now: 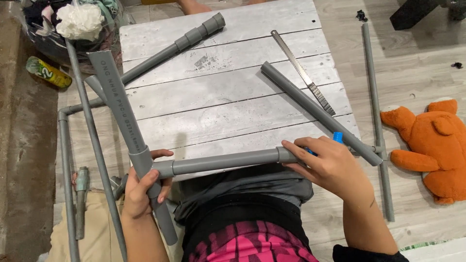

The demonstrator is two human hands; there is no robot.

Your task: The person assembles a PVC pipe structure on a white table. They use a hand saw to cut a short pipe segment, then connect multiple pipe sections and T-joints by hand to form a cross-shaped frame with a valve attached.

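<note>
Gripping a grey tee fitting [143, 162] where an upright pipe meets a crosswise one, the left hand [141, 187] is closed around the joint at the near edge of a white plank table [218, 92]. The right hand [330, 165] is closed on the far end of the horizontal grey pipe [223, 161], with a small blue object [338, 137] among its fingers. Just beyond lie a loose grey pipe [315, 109] and a metal blade [302, 72]; an orange plush toy [432, 145] lies on the floor to the right.

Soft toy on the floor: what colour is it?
Orange, with a paler foot; the soft toy shows in the head view.
</note>
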